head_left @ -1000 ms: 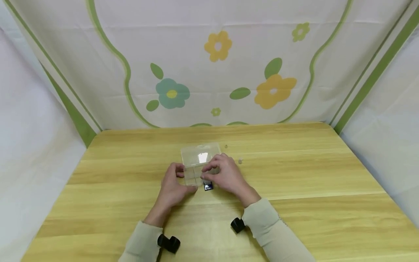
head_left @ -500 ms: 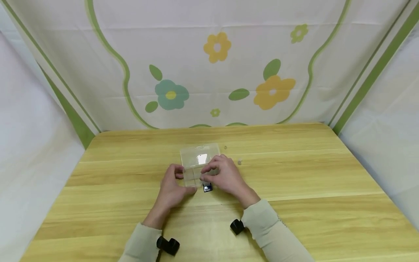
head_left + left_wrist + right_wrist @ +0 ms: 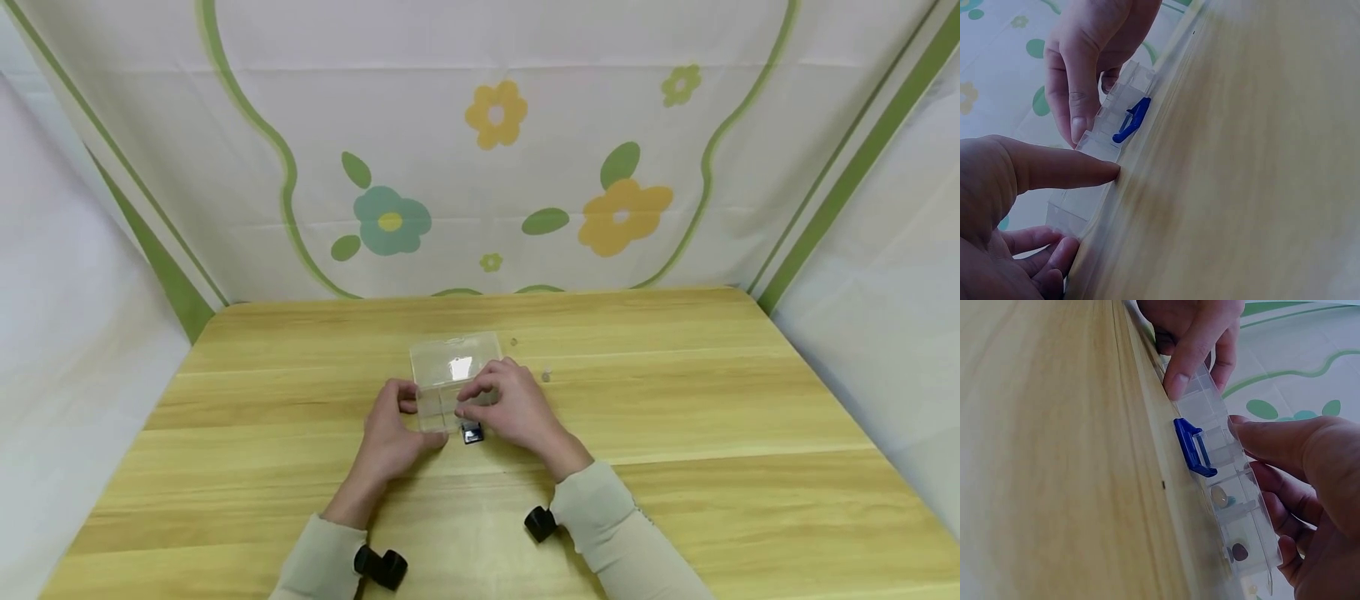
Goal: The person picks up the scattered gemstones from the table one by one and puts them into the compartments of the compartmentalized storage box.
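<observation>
A clear plastic compartment box (image 3: 429,408) lies on the table with its lid (image 3: 442,358) raised at the back. A blue latch (image 3: 1191,447) sits at its front side. My left hand (image 3: 390,437) grips the box's left end, thumb along the front and fingers behind. Over the middle compartments, my right hand (image 3: 517,408) has thumb and index fingertips close together at the rim. A tiny dark spot shows at that thumb tip; I cannot tell whether something is pinched there. In the right wrist view, a pale pebble (image 3: 1219,496) and a dark brown pebble (image 3: 1239,552) lie in separate compartments.
Two small pale pieces lie on the wooden table (image 3: 675,400), one piece (image 3: 546,377) right of the box and another piece (image 3: 513,342) behind it. A flowered cloth (image 3: 450,167) hangs along the table's back edge. White cloth walls stand at both sides.
Both hands and the box keep the same positions relative to each other. The whole head view shifts slightly downward and left.
</observation>
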{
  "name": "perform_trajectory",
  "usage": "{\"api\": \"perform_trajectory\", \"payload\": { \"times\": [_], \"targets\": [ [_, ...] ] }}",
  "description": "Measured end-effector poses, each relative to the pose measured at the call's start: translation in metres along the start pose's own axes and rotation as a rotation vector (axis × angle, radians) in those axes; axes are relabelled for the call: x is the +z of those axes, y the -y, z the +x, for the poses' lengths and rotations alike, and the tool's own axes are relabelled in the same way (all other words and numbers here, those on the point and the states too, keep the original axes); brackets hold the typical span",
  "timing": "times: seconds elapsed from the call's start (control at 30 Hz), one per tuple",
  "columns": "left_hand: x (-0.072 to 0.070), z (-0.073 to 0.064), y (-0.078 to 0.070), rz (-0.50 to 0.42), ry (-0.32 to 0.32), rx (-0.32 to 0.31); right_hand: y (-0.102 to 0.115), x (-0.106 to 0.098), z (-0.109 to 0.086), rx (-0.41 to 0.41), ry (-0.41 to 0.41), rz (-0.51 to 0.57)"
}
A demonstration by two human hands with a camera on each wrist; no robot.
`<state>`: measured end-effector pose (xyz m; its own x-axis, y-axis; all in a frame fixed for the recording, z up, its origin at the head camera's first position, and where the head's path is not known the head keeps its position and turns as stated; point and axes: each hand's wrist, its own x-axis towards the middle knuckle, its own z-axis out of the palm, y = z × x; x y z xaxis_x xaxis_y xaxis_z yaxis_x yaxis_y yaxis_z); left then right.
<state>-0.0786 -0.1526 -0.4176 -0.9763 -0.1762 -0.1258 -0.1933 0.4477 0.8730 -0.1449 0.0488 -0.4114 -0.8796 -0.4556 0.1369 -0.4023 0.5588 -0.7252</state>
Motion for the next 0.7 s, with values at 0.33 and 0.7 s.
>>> {"api": "perform_trajectory", "payload": {
  "times": [0.33,0.7],
  "targets": [
    [-0.0002,0.0006,0.0010,-0.004,-0.003,-0.001,0.0011,-0.0002,0.0002,0.011,0.007,0.001],
    [0.0003,-0.0001,0.0007,-0.011,-0.005,0.003,-0.0007,0.0002,-0.0002,0.017,0.009,0.017]
  ]
}}
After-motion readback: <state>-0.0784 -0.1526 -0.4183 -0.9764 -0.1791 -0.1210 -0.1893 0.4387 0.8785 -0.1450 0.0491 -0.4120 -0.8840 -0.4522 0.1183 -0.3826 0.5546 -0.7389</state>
